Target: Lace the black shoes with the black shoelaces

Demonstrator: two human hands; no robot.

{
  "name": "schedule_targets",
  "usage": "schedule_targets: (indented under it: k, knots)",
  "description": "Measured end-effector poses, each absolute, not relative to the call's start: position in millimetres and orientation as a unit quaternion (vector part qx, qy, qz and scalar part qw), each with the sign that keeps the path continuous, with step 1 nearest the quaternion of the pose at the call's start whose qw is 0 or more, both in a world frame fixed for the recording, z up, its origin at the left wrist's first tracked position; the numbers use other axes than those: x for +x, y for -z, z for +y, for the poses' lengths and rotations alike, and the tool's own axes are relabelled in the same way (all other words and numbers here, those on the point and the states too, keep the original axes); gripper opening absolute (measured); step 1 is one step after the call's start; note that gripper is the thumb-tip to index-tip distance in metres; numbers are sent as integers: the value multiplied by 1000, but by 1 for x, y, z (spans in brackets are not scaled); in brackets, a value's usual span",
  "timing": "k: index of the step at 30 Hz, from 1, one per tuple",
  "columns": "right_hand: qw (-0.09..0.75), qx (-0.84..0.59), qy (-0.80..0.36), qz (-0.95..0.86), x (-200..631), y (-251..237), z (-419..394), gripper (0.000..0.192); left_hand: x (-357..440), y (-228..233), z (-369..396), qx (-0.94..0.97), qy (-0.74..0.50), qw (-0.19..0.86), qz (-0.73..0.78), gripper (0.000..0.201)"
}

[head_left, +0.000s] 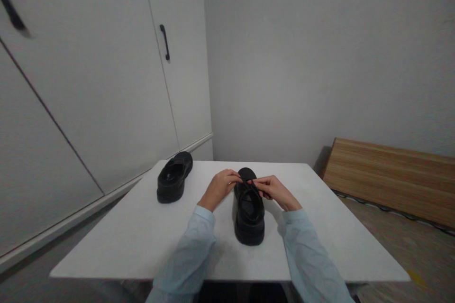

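Note:
A black shoe [250, 233] stands on the white table with its heel toward me and its toe pointing away. Over its front, both my hands meet at the dark shoelace [248, 183]. From the left, my left hand [223, 184] pinches the lace between thumb and fingertips. On the other side, my right hand [275, 191] has its thumb and index finger closed on the lace too. The fingers partly cover the lacing, so its exact shape is hard to make out. A second black shoe [170, 193] sits apart at the table's far left, also toe away.
The white table [131, 246] narrows toward a grey wall [277, 80]. White cabinet doors [106, 66] with black handles run along the left. A wooden board [387, 175] leans low at the right, beside a dark cable on the floor.

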State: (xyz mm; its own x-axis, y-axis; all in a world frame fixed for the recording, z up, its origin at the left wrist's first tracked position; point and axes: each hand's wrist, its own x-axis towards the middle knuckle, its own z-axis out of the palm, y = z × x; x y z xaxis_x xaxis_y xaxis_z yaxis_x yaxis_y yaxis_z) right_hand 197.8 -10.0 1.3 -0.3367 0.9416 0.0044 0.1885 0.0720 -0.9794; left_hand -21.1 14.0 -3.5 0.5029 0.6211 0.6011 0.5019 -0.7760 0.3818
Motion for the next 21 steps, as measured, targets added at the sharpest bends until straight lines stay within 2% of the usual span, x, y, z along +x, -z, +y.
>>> schedule_targets:
  k: [5,9,17,21]
  knots:
    - [364,-457,-507,-634,196,-3,-11,47,-16,8,13,871,-348,-17,346,19]
    - [368,-459,-507,-630,196,-1,-9,46,-8,8,7,852,-372,-59,362,18]
    - [364,-441,-487,-660,194,-6,-13,45,3,4,0,806,-438,37,396,14]
    - [372,-428,-468,-678,192,-13,-18,42,2,4,0,815,-407,11,411,11]
